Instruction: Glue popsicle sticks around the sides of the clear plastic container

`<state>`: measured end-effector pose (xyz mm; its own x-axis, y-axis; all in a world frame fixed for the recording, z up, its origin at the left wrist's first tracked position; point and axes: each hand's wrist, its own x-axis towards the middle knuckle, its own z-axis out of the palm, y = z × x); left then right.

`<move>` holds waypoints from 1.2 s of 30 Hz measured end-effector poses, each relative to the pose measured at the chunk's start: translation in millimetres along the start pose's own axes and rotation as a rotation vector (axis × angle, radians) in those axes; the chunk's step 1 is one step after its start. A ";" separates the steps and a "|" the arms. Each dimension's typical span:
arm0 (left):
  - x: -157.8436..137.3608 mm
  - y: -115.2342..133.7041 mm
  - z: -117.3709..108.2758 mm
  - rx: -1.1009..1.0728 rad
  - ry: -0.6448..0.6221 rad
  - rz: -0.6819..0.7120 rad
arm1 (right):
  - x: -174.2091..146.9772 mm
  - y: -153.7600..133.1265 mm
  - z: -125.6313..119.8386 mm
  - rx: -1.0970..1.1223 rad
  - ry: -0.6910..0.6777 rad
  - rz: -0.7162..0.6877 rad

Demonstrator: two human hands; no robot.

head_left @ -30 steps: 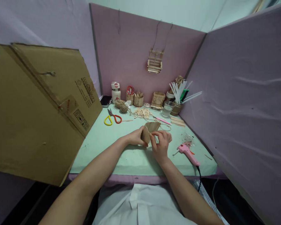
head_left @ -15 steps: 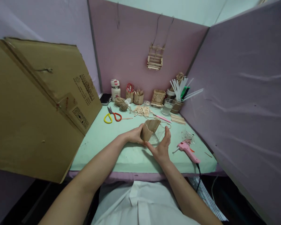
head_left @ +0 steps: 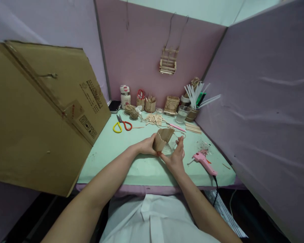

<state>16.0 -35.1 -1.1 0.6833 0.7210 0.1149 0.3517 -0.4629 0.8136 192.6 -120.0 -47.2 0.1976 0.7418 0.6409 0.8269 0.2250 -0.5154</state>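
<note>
A small container (head_left: 162, 141), partly clear and partly covered with brown wooden-looking strips, is tilted just above the table in front of me. My left hand (head_left: 149, 145) grips its covered side, thumb along the lower edge. On the other side, my right hand (head_left: 174, 158) has its thumb pressed at the bottom edge near my left thumb, with the fingers bent up around the clear part. A loop of twine (head_left: 181, 134) lies behind the container. To the right rests a pink glue gun (head_left: 204, 162), its nozzle pointing toward my right hand.
Scissors (head_left: 122, 124) with yellow and red handles lie at the left. Behind are a twine ball (head_left: 133, 113), loose wooden sticks (head_left: 154, 119), a pink pen-like tool (head_left: 177, 127) and a glass of water (head_left: 181, 115). A large cardboard sheet (head_left: 40, 121) leans along the left side.
My right fingers have bent inward, closer to the clear part of the container. The container stays in my left hand at nearly the same place.
</note>
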 end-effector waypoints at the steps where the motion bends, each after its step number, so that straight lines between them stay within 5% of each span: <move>1: -0.1 0.4 -0.1 0.009 0.002 -0.003 | -0.1 -0.3 0.1 -0.002 0.000 0.003; 12: -1.4 4.7 -2.1 0.072 -0.004 -0.020 | 18.9 -14.5 -13.8 -0.037 0.140 -0.123; 21: -2.7 1.6 -1.0 -0.021 0.015 0.035 | 23.6 -31.0 -25.2 -0.096 0.204 -0.414; 36: -2.2 4.0 -1.8 0.049 0.008 -0.007 | 22.5 -33.5 -20.3 -0.074 0.273 -0.426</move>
<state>14.7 -37.6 2.9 0.6759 0.7282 0.1136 0.3875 -0.4822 0.7857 180.1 -123.6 -4.0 -0.0424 0.3995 0.9158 0.8973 0.4184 -0.1410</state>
